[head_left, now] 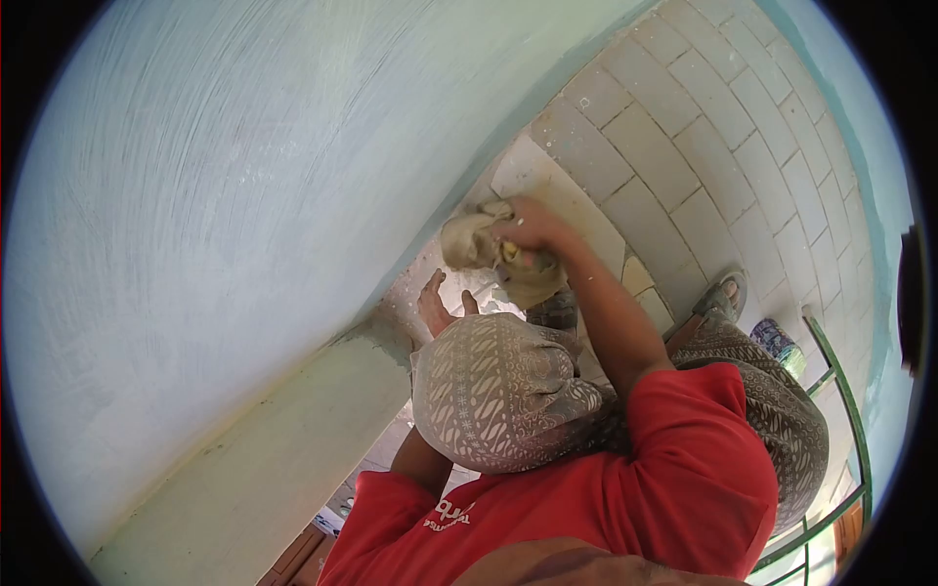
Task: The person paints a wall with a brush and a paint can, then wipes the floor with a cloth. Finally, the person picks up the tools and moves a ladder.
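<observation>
My right hand (532,225) is closed around a crumpled beige rag (469,242), which hangs in folds above the floor near the foot of the wall. A small yellow patch shows by my fingers; I cannot make out what it is. Just below and left of the rag is my left hand (436,301), fingers stretched out and apart, holding nothing visible. Part of that hand and its forearm are hidden behind my bent knee (498,391) in patterned cloth. A bright pale patch of floor lies partly hidden beneath the rag.
A pale blue-green wall (244,166) rises on the left, with a ledge (254,449) below. Floor tiles (674,146) run to the upper right. My sandalled foot (723,293), a patterned container (777,347) and a green metal railing (848,400) are at the right.
</observation>
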A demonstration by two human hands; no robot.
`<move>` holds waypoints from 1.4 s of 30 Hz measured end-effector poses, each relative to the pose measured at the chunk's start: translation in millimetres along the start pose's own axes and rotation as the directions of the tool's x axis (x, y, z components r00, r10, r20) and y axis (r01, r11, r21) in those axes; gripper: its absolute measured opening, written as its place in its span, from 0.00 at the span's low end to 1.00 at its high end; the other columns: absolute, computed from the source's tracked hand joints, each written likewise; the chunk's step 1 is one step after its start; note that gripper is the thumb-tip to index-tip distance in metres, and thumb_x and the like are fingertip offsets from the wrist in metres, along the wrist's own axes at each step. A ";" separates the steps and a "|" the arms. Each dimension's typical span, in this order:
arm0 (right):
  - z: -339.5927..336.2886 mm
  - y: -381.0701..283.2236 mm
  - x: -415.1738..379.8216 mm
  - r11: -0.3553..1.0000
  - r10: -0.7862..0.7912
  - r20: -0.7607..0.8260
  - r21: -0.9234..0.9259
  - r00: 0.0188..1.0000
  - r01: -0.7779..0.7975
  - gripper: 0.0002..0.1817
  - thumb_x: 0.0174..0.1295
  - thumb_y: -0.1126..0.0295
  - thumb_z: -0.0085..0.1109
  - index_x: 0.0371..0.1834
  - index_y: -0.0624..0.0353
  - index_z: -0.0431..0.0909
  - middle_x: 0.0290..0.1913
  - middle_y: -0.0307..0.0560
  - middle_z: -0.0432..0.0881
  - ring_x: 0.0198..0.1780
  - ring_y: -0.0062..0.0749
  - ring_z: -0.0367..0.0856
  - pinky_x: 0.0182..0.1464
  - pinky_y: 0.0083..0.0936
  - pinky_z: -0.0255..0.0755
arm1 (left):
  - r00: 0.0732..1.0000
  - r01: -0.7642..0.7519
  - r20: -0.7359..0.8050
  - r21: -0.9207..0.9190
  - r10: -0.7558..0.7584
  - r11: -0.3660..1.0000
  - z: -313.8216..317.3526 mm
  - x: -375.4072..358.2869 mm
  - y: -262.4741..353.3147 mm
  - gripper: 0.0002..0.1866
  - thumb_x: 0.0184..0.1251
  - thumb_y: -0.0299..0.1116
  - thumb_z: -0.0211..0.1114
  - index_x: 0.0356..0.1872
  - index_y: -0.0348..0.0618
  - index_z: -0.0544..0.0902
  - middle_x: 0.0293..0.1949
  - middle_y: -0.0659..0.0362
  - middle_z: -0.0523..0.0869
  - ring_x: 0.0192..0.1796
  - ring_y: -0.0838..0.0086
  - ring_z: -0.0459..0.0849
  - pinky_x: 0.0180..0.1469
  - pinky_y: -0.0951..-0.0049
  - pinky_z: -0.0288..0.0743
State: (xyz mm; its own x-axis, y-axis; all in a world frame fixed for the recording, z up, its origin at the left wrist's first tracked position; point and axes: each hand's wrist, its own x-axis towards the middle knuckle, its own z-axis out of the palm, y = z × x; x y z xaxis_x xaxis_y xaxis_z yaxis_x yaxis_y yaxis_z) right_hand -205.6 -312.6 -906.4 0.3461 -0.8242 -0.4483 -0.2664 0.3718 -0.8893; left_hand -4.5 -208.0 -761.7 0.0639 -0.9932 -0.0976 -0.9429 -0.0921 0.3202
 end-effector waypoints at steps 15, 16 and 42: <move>104.1 -83.6 -5.6 0.737 0.069 -0.216 -0.647 0.974 -0.196 0.28 0.71 0.64 0.55 0.73 0.59 0.74 0.80 0.50 0.64 0.75 0.53 0.66 0.68 0.59 0.63 | 0.975 0.140 -0.160 -0.099 -0.155 0.985 -4.3 -14.4 -3.3 0.33 0.63 0.28 0.67 0.72 0.39 0.73 0.59 0.46 0.81 0.62 0.50 0.78 0.69 0.49 0.66; 105.2 -85.6 -10.4 0.733 0.040 -0.144 -0.669 0.989 -0.127 0.29 0.69 0.64 0.57 0.74 0.59 0.73 0.78 0.52 0.66 0.75 0.53 0.66 0.68 0.58 0.63 | 0.973 0.139 -0.172 -0.106 -0.156 0.985 -4.1 -15.3 -5.9 0.33 0.63 0.28 0.67 0.72 0.39 0.73 0.59 0.46 0.81 0.62 0.50 0.78 0.69 0.49 0.66; 115.5 -85.8 -15.6 0.814 -0.055 0.078 -0.574 0.995 0.090 0.21 0.68 0.63 0.59 0.61 0.58 0.85 0.76 0.56 0.67 0.75 0.57 0.66 0.68 0.61 0.65 | 0.954 0.171 -0.242 -0.038 -0.175 0.985 -9.6 -18.5 -11.0 0.37 0.64 0.32 0.67 0.76 0.44 0.69 0.62 0.50 0.81 0.61 0.56 0.78 0.60 0.51 0.72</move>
State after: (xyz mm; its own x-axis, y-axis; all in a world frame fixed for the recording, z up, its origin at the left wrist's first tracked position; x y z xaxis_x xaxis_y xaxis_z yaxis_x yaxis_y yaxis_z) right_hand -84.2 -282.3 -833.6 0.4298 -0.8073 -0.4043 -0.7020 -0.0171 -0.7120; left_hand 7.9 -189.2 -754.3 0.3053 -0.9490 0.0790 -0.9049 -0.2633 0.3344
